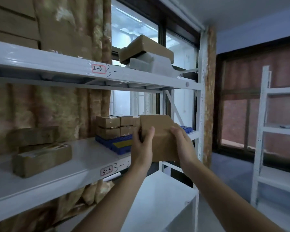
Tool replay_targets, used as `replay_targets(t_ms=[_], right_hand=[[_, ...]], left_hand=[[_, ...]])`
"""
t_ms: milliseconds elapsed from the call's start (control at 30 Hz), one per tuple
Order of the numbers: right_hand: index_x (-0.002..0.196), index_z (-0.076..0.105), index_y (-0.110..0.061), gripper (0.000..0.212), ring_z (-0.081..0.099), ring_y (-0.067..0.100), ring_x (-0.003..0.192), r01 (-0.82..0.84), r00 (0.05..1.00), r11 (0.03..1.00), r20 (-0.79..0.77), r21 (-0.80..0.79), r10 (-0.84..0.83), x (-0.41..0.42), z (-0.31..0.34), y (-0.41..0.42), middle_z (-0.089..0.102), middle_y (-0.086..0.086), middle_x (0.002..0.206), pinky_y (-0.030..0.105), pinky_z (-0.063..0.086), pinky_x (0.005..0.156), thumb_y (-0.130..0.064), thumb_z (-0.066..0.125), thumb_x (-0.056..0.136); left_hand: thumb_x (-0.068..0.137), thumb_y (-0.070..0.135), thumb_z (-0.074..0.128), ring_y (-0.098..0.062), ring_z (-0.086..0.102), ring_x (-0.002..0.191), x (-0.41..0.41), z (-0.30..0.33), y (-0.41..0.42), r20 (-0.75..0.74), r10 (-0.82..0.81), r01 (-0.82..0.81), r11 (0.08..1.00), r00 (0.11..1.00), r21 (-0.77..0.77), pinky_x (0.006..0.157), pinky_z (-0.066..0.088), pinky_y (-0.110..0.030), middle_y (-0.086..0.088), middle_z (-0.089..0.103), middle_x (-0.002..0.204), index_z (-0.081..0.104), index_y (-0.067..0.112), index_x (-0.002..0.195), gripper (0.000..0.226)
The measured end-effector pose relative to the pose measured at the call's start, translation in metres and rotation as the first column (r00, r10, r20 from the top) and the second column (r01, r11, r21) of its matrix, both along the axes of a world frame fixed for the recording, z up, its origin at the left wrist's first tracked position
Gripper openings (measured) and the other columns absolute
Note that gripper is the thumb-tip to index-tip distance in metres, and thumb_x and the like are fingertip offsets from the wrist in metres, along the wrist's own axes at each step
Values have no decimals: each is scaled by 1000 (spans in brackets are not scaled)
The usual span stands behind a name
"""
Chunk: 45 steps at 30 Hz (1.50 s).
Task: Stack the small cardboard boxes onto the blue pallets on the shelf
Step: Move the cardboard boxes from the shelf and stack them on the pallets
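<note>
Cardboard box [157, 136] sits between my two hands in front of the middle shelf [84, 158], raised just above the blue pallet [114, 143]. My left hand [141, 148] curls round its left edge with the thumb on the near face, my right hand [182, 144] clamps the right side, fingers wrapped. I see small boxes [115, 125] already stacked two high on the pallet's back left. Held box and my hands block most of the pallet, only its front left part and a blue bit [186, 128] at the far right show. Flat brown parcels [42, 154] lie on the same shelf well to the left, blurred. Upper shelf [74, 67] carries a tilted brown box [146, 47] on a white wrapped pack [151, 64]. Window [134, 27] behind. Second white rack [264, 131] at right, cut off by the frame. Bagged stuff [94, 191] under the middle shelf is hard to make out
</note>
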State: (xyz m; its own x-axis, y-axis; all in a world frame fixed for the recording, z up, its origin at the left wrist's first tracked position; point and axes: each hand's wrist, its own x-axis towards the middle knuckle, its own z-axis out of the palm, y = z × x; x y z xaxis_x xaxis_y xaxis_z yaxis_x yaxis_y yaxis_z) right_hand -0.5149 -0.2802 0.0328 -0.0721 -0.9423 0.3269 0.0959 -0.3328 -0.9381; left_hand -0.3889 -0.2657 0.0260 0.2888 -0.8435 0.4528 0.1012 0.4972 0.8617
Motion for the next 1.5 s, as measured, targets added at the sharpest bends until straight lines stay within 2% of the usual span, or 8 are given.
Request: replay_targets(t_ms=[400, 633, 800, 933, 1067, 1233, 1367, 1500], right_hand=[[117, 63, -32, 38, 60, 21, 110, 128, 991, 992, -27, -24, -128, -74, 2, -111, 63, 2, 120, 40, 53, 90, -58, 50, 93], [107, 63, -36, 30, 59, 23, 110, 132, 991, 991, -30, -13, -132, -115, 5, -182, 62, 3, 119, 47, 50, 101, -59, 49, 94], [108, 61, -35, 28, 58, 20, 103, 82, 992, 996, -91, -39, -85, -147, 1, -230, 61, 4, 113, 41, 52, 91, -55, 44, 99], [106, 63, -33, 27, 60, 19, 99, 41, 993, 999, -108, -30, -44, -178, 3, -268, 62, 2, 109, 38, 51, 86, -54, 48, 98], [119, 63, -33, 38, 61, 20, 102, -26, 992, 999, -124, -25, 23, -199, 5, -306, 63, 3, 113, 36, 49, 83, -58, 48, 96], [130, 57, -35, 46, 60, 21, 107, -60, 994, 998, -95, -17, 58, -208, 13, -358, 62, 2, 117, 35, 48, 79, -62, 46, 95], [128, 59, -37, 48, 61, 22, 108, -87, 995, 996, -58, -6, 87, -204, 26, -402, 64, 4, 119, 38, 51, 84, -66, 46, 92], [126, 61, -34, 49, 62, 21, 107, -132, 991, 991, -15, 19, 133, -197, 38, -440, 64, 3, 118, 35, 50, 76, -67, 46, 93]], left_hand=[[88, 73, 55, -14, 64, 109, -72, 2, -124, 126, -95, 96, 995, 987, -3, 92, 58, -41, 7, 62, 128, 47, 40, 143, 65], [95, 64, 52, -1, 56, 103, -109, 9, -193, 158, -94, 94, 996, 983, 11, 73, 46, -21, 8, 56, 127, 40, 33, 149, 63], [94, 67, 51, -12, 57, 111, -141, 5, -238, 187, -49, 39, 998, 981, 55, 83, 49, -29, 5, 54, 134, 37, 34, 151, 68], [95, 65, 52, -3, 59, 102, -168, 7, -268, 185, 21, -31, 998, 983, 53, 70, 46, -20, 5, 59, 130, 42, 36, 146, 59], [85, 77, 54, -13, 64, 107, -190, 7, -298, 177, 89, -101, 993, 980, 63, 88, 57, -38, 8, 63, 127, 47, 42, 138, 63], [66, 91, 54, -19, 67, 105, -201, 21, -338, 188, 121, -144, 983, 975, 111, 92, 59, -48, 5, 64, 126, 48, 42, 140, 89], [74, 83, 61, -18, 63, 112, -197, 40, -377, 234, 166, -198, 973, 958, 119, 94, 57, -41, 0, 60, 135, 50, 30, 147, 92], [86, 70, 64, 1, 54, 89, -183, 62, -411, 308, 141, -183, 977, 941, 111, 75, 47, -21, 12, 54, 125, 44, 21, 153, 85]])
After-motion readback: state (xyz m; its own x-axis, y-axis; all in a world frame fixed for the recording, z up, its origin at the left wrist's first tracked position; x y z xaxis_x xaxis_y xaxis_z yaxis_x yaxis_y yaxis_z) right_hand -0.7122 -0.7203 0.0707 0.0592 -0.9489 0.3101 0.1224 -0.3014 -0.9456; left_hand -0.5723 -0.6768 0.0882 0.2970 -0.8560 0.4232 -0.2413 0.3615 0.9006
